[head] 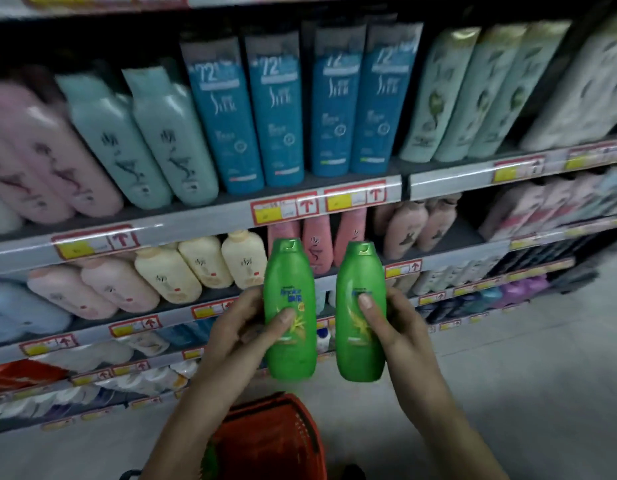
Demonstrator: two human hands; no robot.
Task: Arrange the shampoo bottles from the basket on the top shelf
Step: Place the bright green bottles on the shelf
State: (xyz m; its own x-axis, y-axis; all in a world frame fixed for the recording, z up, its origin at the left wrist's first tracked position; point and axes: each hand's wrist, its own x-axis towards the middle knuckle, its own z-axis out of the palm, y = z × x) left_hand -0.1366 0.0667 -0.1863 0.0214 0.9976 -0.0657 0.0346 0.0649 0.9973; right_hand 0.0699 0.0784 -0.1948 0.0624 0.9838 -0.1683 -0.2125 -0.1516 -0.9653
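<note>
Two green shampoo bottles stand upright side by side in front of the shelves. My left hand (pixel 244 323) grips the left green bottle (pixel 289 271), thumb across its label. My right hand (pixel 390 327) grips the right green bottle (pixel 359 344) the same way. Below them a red basket (pixel 286 434) sits low in view, with something green showing at its left side. The shelf at the top (pixel 196 216) carries pink, teal, blue and pale green bottles; a higher shelf edge shows at the very top of the frame.
Lower shelves hold cream, pink and pale blue bottles (pixel 203 268) behind red and yellow price tags. Grey floor (pixel 525 375) spreads to the right of the shelving. The blue bottles (pixel 283 109) fill the middle of the upper row.
</note>
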